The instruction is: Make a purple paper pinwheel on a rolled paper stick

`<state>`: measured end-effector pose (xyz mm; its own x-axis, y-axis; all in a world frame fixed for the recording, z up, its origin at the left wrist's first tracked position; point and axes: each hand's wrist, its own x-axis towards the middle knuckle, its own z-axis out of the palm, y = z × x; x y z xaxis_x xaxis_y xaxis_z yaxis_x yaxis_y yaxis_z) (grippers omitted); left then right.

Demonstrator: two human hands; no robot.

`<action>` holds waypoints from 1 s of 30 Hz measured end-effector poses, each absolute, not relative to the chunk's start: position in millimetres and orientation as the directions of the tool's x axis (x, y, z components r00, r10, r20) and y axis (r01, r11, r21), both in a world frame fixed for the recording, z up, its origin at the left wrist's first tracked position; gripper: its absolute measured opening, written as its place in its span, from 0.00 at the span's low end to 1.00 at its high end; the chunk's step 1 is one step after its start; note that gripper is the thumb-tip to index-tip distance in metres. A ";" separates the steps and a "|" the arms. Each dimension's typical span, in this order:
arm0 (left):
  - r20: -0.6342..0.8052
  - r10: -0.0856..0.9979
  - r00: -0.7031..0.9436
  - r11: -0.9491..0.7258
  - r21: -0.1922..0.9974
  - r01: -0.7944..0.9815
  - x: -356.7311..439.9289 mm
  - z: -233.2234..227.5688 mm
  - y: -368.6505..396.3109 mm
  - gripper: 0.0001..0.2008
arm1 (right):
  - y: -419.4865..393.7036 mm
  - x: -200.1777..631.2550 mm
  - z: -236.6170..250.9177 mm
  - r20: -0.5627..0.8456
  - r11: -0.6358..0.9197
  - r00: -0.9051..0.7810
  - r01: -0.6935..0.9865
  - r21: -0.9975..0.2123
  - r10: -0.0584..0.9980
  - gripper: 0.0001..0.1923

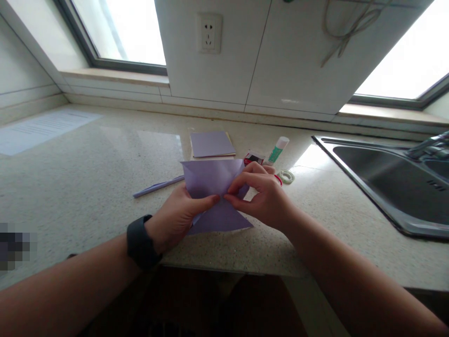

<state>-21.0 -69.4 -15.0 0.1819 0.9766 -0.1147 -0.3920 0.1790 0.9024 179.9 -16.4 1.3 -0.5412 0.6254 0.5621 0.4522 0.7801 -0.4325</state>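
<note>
A folded sheet of purple paper [210,180] lies on the speckled countertop [87,187] in front of me, with flaps pinched in toward its middle. My left hand [177,217], with a dark watch on its wrist, holds the paper from the left, thumb pointing at the centre. My right hand [263,196] pinches the paper from the right, and its fingertips meet the left thumb at the middle crease. The lower flap [224,220] spreads flat toward the counter's front edge.
Behind the paper lie a stack of purple sheets [211,143], a rolled purple strip [157,186], a green-and-white glue stick [278,150], a small red-black packet [253,158] and a tape roll [286,176]. A steel sink [393,178] is at right, a printed sheet [42,128] far left.
</note>
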 end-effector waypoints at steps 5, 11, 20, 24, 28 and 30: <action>-0.107 0.976 0.191 0.176 0.903 -0.393 -20.9 -16.2 -68.6 0.24 | -16.9 179.8 1.1 0.567 0.773 -0.526 0.458 -0.440 0.634 0.06; -0.098 0.979 0.180 0.162 0.908 -0.387 -21.2 -17.3 -69.0 0.23 | -17.0 179.1 1.3 0.561 0.768 -0.525 0.451 -0.454 0.640 0.06; -0.094 0.980 0.175 0.154 0.914 -0.374 -20.7 -17.6 -68.4 0.22 | -16.2 177.6 0.8 0.566 0.771 -0.524 0.449 -0.451 0.636 0.06; -0.095 0.982 0.163 0.149 0.920 -0.363 -20.4 -16.6 -68.6 0.24 | -16.7 177.5 0.9 0.565 0.766 -0.517 0.455 -0.454 0.643 0.07; -0.112 0.982 0.155 0.162 0.918 -0.361 -20.1 -14.6 -68.5 0.24 | -18.1 178.5 2.4 0.581 0.775 -0.515 0.458 -0.435 0.631 0.05; -0.114 0.982 0.154 0.163 0.917 -0.364 -20.1 -14.0 -68.7 0.23 | -16.8 179.5 3.9 0.612 0.768 -0.471 0.470 -0.435 0.635 0.03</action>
